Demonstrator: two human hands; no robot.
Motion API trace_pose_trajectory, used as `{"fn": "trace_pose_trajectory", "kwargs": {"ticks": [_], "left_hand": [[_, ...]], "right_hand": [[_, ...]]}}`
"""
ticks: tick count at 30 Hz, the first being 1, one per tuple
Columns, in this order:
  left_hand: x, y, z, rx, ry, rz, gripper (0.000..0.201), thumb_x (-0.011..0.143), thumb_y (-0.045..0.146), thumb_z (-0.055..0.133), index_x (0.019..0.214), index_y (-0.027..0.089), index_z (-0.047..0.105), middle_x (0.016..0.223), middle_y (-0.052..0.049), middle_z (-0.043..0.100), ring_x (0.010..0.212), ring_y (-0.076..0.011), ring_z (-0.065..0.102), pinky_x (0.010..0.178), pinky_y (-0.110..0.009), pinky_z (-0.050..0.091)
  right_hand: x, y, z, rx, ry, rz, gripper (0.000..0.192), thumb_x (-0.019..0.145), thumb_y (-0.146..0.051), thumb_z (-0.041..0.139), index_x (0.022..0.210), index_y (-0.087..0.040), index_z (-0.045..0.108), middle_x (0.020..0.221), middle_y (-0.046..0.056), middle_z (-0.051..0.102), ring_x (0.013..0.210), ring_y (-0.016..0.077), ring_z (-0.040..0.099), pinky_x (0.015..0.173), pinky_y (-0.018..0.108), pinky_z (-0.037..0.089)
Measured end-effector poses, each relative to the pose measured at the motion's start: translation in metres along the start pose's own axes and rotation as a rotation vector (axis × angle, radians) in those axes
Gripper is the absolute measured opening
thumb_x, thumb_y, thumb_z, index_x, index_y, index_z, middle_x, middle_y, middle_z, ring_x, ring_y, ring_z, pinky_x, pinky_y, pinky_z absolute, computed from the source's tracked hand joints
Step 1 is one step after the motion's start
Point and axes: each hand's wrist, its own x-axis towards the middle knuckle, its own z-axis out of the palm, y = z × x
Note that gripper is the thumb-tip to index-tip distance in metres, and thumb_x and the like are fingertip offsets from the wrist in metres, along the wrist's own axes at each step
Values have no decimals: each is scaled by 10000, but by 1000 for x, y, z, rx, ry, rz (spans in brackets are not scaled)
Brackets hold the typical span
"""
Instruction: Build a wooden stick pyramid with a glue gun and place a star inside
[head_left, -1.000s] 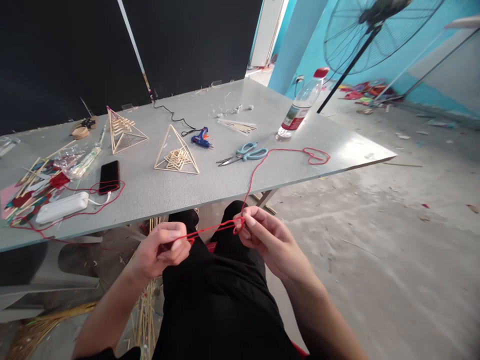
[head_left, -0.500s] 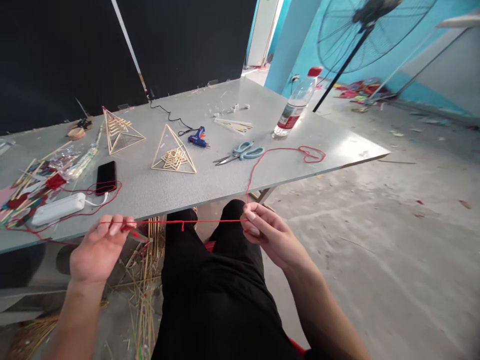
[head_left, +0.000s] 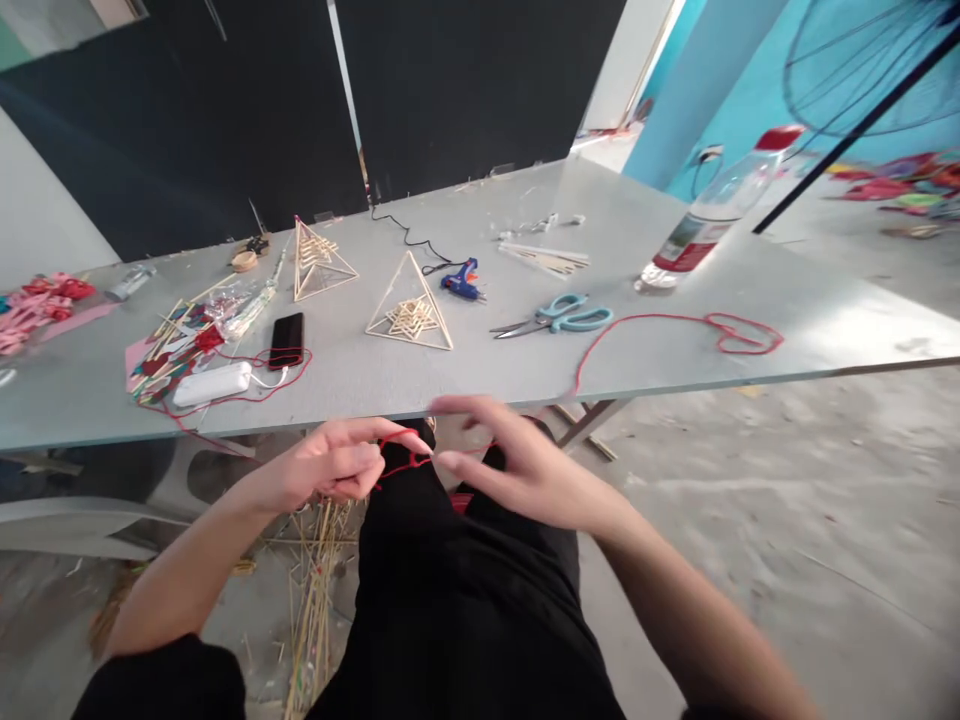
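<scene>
A red string (head_left: 660, 322) runs from a loose loop on the grey table (head_left: 480, 360) over the front edge down to my hands above my lap. My left hand (head_left: 330, 468) pinches a small loop of that string. My right hand (head_left: 517, 462) meets it from the right with fingers stretched out, fingertips touching the string; it is blurred by motion. Both hands sit just below the table's front edge, over my black trousers.
On the table lie teal scissors (head_left: 559, 316), a blue glue gun (head_left: 461, 281), two stick pyramids (head_left: 410, 315), a black phone (head_left: 286, 340), a white power bank (head_left: 211, 382), a plastic bottle (head_left: 709, 213) and craft scraps at left. Sticks litter the floor below.
My hands, spread wide apart with the string taut half a second ago, have come back together. The view has shifted left and closer to the table.
</scene>
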Motion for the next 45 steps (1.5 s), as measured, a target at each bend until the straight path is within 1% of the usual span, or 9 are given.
{"fn": "trace_pose_trajectory", "kwargs": {"ticks": [4, 9, 13, 19, 25, 29, 34, 38, 45], "left_hand": [[-2, 16, -6, 106, 0, -107, 455, 1005, 499, 573, 1350, 206, 622, 588, 78, 363, 489, -82, 250, 478, -236, 203], [-32, 23, -47, 416, 221, -277, 297, 901, 441, 741, 984, 180, 626, 576, 76, 415, 480, -53, 282, 466, -208, 198], [-43, 15, -57, 474, 421, -261, 319, 915, 466, 716, 1009, 187, 592, 504, 88, 443, 447, -59, 319, 467, -200, 236], [-30, 4, -42, 407, 688, -91, 338, 1002, 488, 549, 1121, 178, 612, 511, 63, 501, 405, -85, 415, 435, -200, 310], [-27, 9, -42, 214, 639, -57, 514, 1027, 635, 424, 1075, 165, 626, 527, 46, 516, 365, -60, 348, 392, -200, 234], [-20, 24, -17, 389, 430, -81, 688, 941, 767, 452, 1122, 135, 655, 524, 39, 542, 370, -67, 351, 380, -201, 233], [-11, 26, -8, 699, 289, -248, 749, 1013, 734, 318, 1182, 114, 704, 610, -16, 669, 412, -78, 443, 460, -200, 347], [-12, 7, -31, 673, 346, -384, 760, 1008, 753, 314, 1098, 122, 726, 565, -44, 688, 355, -111, 468, 441, -229, 355], [-18, -1, -35, 912, 539, -428, 602, 968, 741, 468, 947, 197, 724, 436, 17, 565, 377, -124, 449, 464, -219, 325]], "right_hand": [[46, -37, 17, 648, -451, 14, 399, 889, -593, 751, 879, -203, 666, 886, 43, 682, 814, 173, 611, 754, 322, 496], [39, -28, -12, 975, -218, 12, 583, 930, -648, 656, 610, -238, 392, 516, -49, 340, 597, 157, 451, 668, 333, 455], [10, -6, -28, 770, -259, 119, 405, 956, -442, 723, 681, -190, 567, 805, 56, 670, 877, 195, 640, 806, 341, 493], [-1, -2, -22, 827, -311, 273, 184, 998, -360, 679, 1060, -188, 698, 940, 61, 697, 683, 111, 640, 435, 175, 283], [1, -11, -10, 688, -445, 350, 375, 974, -400, 706, 1296, -217, 647, 1204, 85, 693, 762, 89, 663, 560, 181, 474], [14, -27, 4, 425, -628, 209, 282, 973, -434, 702, 973, -160, 769, 901, 48, 740, 761, 119, 659, 732, 260, 545], [32, -53, 2, 743, -285, 67, 287, 961, -428, 707, 778, -209, 738, 1087, 53, 739, 1016, 180, 664, 944, 343, 523], [29, -46, -10, 1139, 53, 204, 313, 920, -388, 688, 669, -226, 594, 819, 26, 601, 995, 198, 624, 928, 339, 527], [17, -39, -10, 1254, 151, 200, 179, 891, -342, 680, 763, -217, 666, 731, 9, 470, 841, 172, 572, 780, 278, 512]]}}
